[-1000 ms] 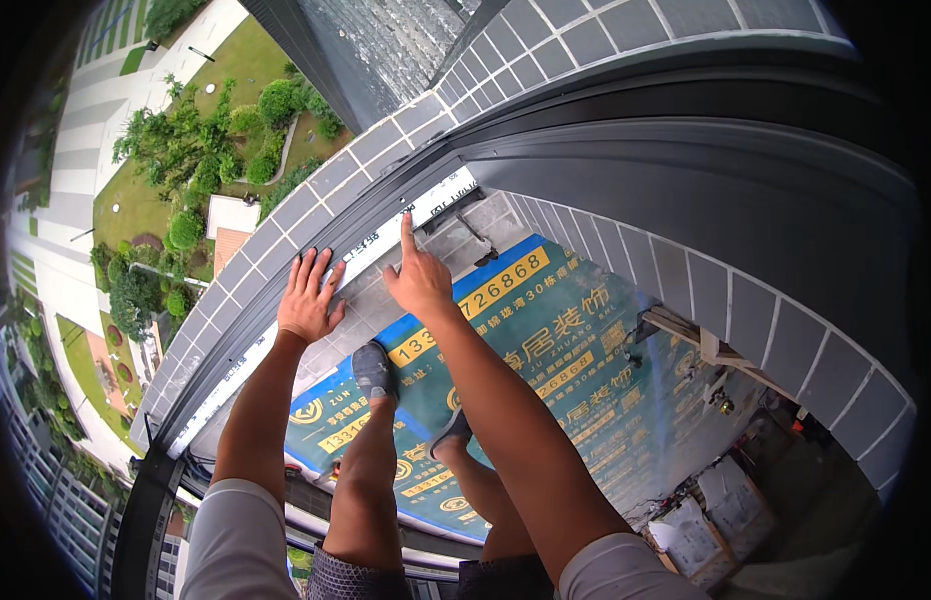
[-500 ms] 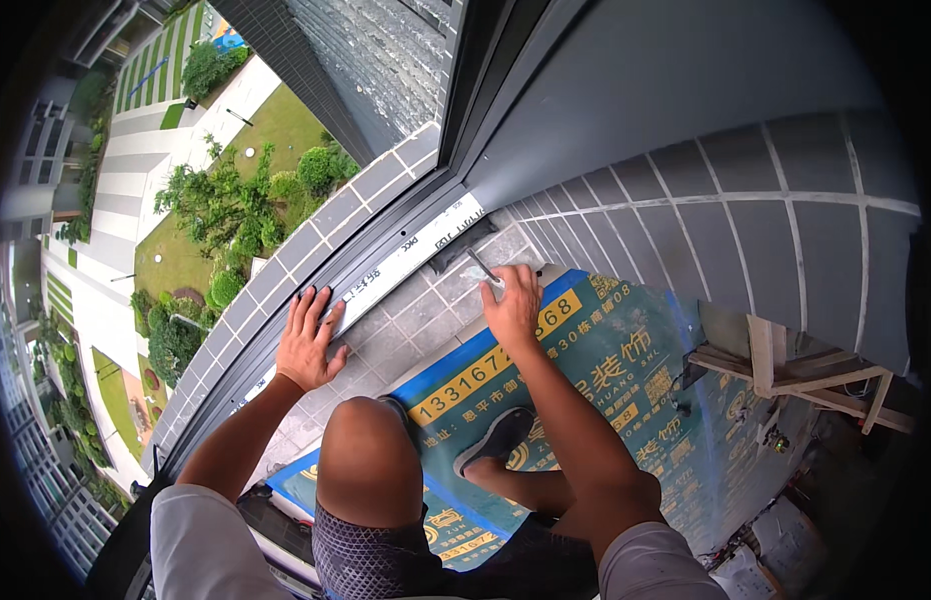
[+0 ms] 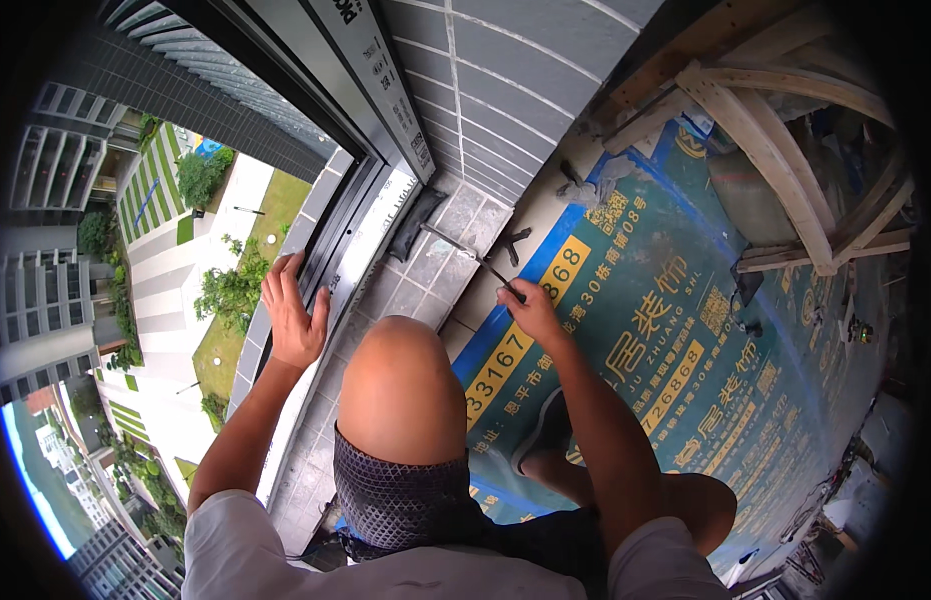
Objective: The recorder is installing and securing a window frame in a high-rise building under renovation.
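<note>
My left hand point(image 3: 295, 312) rests on the dark metal window frame point(image 3: 337, 235), fingers spread and holding nothing. In my right hand point(image 3: 533, 308) is a slim tool point(image 3: 495, 276) with a dark grip end and a long, thin greyish shaft; its exact kind is unclear. The shaft reaches left over the grey tiled sill point(image 3: 425, 265), close to a black, pouch-like lump point(image 3: 417, 222) lying against the frame in the corner. Whether the tip touches the tiles I cannot tell. White protective film point(image 3: 373, 222) with print runs along the frame's inner side.
A small dark object point(image 3: 513, 240) lies at the sill's edge, with crumpled clear plastic point(image 3: 595, 185) beyond it. Green printed floor sheeting point(image 3: 625, 400) spreads to the right, under a wooden trestle point(image 3: 775, 170). Grey tiled wall point(image 3: 495, 80) rises ahead. Outside the frame is a long drop to a courtyard point(image 3: 175, 290).
My view has swung to the right. The right hand has drawn back from the sill's corner, exposing more of the tool's shaft. The left hand stays on the frame.
</note>
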The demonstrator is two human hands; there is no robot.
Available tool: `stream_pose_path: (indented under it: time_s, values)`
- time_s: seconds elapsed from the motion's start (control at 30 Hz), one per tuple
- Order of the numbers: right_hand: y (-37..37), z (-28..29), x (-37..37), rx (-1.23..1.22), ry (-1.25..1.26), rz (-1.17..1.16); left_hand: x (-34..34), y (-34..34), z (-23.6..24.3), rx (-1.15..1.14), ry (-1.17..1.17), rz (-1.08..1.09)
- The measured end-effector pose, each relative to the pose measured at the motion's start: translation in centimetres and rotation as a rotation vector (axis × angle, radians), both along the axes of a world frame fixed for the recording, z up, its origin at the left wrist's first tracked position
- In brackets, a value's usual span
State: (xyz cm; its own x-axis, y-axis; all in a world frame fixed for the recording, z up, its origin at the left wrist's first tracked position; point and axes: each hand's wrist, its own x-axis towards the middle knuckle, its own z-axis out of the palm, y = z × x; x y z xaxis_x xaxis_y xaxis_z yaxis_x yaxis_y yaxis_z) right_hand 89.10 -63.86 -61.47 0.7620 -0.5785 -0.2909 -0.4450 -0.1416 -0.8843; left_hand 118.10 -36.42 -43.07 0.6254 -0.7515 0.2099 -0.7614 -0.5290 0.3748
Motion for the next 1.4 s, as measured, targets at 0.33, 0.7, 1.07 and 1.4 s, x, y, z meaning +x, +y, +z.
stream_pose_path:
  time_s: [0.33, 0.7, 1.07, 1.4]
  values:
    - [-1.5, 6.1, -2.4, 0.167, -0.078, -0.162, 9.8, -6.1, -6.5, 0.155, 0.347, 0.192]
    - [-2.5, 6.7, -1.9, 0.393, -0.052, -0.138, 4.7, -7.9, -3.3, -0.040, -0.169, -0.127]
    - [-4.4, 12.2, -0.9, 0.590, 0.031, -0.131, -0.4, -17.2, -6.3, 0.123, -0.151, -0.927]
    - [-5.9, 11.9, -0.1, 0.487, 0.263, 0.028, 2.0, -18.0, -6.0, 0.236, -0.270, -1.301]
